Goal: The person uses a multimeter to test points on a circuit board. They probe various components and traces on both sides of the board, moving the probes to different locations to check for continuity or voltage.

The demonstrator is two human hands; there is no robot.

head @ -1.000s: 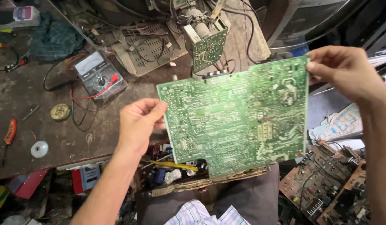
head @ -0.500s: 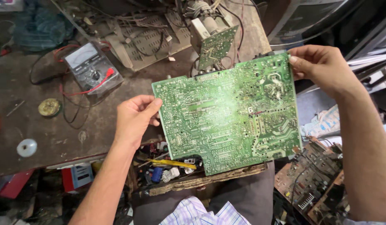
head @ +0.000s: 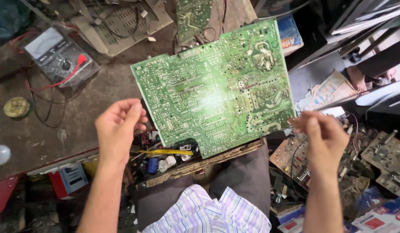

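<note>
Gripping green circuit board (head: pixel 217 90), hands (head: pixel 118 127) flank blue carton (head: pixel 289 34).

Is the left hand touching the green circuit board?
Touching. The head view shows the left hand with its fingertips against the lower left edge of the green circuit board, no gap between them.

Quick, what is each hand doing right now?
Left hand: fingers curled at the left edge of the green circuit board, holding it.
Right hand: fingers pinched at the board's lower right corner; actual grip cannot be told.
</note>
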